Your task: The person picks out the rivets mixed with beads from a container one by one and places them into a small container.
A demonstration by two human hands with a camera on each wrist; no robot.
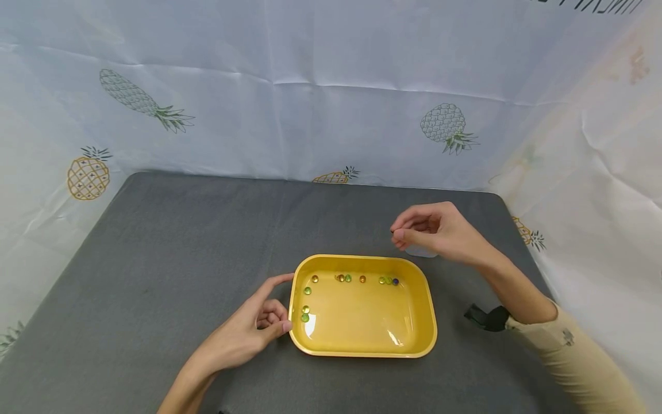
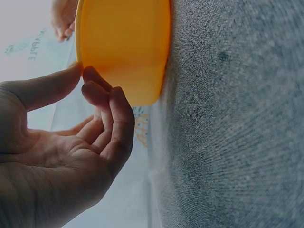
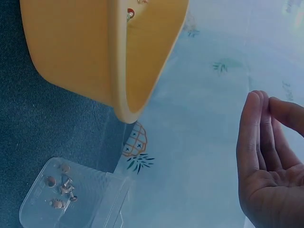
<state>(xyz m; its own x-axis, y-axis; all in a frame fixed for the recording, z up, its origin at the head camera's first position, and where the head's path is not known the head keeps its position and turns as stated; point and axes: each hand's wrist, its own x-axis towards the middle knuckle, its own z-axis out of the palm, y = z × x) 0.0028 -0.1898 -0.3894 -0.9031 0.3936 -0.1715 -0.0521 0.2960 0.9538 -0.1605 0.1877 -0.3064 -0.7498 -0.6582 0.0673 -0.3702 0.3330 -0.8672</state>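
A yellow tray (image 1: 362,352) stands on the dark table. My left hand (image 1: 238,333) holds it by its left side, thumb and index finger at the rim and the other fingers curled beside the wall. Inside the tray lie several glass marbles, among them a green marble (image 1: 307,291) and a blue marble (image 1: 395,282). My right hand (image 1: 439,233) is raised past the tray's far right corner, thumb and fingertips pinched together. A small dark object (image 1: 392,231) shows at those fingertips, too small to name. Below that hand sits a clear plastic box (image 3: 90,190) with several copper-coloured tacks (image 3: 66,186).
A grey-black cloth (image 1: 170,276) covers the table. Behind it and at both sides hangs a white sheet printed with pineapples (image 1: 88,178). A black strap (image 1: 486,317) hangs from the right wrist, at the cuff of a beige sleeve (image 1: 574,356).
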